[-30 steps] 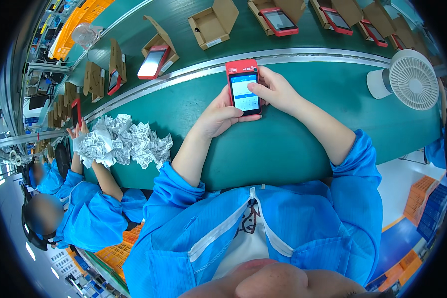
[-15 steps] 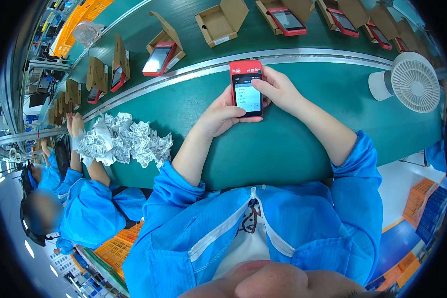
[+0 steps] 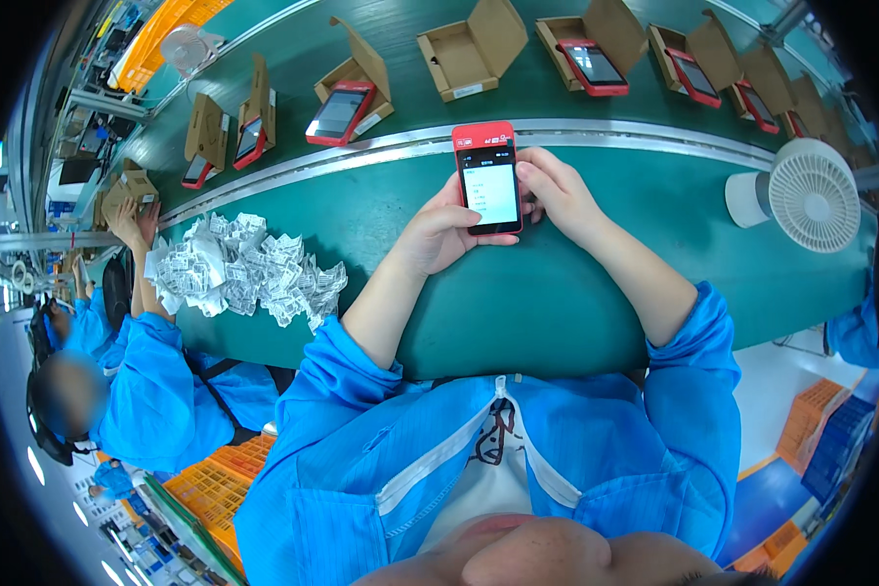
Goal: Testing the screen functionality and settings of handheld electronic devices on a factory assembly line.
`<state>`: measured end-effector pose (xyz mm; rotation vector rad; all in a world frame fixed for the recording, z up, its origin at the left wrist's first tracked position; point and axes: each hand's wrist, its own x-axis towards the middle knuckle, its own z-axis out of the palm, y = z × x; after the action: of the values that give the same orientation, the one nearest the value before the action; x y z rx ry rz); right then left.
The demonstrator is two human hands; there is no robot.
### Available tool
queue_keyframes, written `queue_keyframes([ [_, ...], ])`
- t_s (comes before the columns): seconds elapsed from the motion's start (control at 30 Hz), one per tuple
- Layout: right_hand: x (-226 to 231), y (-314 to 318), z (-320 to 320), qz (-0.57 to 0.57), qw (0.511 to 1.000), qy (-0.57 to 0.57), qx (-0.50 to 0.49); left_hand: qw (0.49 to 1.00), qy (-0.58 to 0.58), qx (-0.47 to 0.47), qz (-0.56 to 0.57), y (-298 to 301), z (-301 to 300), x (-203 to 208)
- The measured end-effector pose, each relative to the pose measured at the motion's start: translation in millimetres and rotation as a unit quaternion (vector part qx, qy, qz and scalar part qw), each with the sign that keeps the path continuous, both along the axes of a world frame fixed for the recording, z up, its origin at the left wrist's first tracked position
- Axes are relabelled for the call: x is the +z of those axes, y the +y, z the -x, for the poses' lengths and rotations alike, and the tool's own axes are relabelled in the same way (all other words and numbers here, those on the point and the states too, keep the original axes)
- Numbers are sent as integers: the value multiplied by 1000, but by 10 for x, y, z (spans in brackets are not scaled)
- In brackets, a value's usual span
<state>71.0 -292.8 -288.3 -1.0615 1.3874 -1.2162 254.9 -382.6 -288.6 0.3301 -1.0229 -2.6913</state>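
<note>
A red handheld payment terminal [image 3: 490, 190] with a lit, mostly white screen stands upright in my grasp over the green table. My left hand [image 3: 438, 227] is closed round its lower left side, the thumb lying at the lower part of the screen. At its right edge, my right hand [image 3: 564, 200] has its fingers curled, with the thumb tip by the upper right side of the screen. Fingers behind the terminal are partly hidden. Left of my left forearm lies a heap of crumpled white printed paper slips [image 3: 249, 269].
Behind a metal rail [image 3: 400, 146], open cardboard boxes stand in a row, several with red terminals such as this one [image 3: 342, 112]; one box [image 3: 462, 70] shows no terminal. A white fan [image 3: 813, 195] stands at right. A co-worker's hands [image 3: 129, 220] touch a box at left.
My right thumb has moved off the screen to the terminal's right edge, and the screen content differs. The row of boxes has shifted right. The co-worker's hands have reached a box.
</note>
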Motion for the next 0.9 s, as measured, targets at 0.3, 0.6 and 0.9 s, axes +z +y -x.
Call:
queue_keyframes([
  [0.3, -82, 0, -97, -56, 997, -51, 26, 990, 69, 120, 6, -58, -43, 5],
  [0.6, 131, -90, -103, -12, 972, -234, 26, 997, 55, 56, 21, -101, -88, -39],
  [0.9, 15, -1005, 439, -27, 982, -169, -74, 996, 37, -9, 87, -89, -115, -65],
])
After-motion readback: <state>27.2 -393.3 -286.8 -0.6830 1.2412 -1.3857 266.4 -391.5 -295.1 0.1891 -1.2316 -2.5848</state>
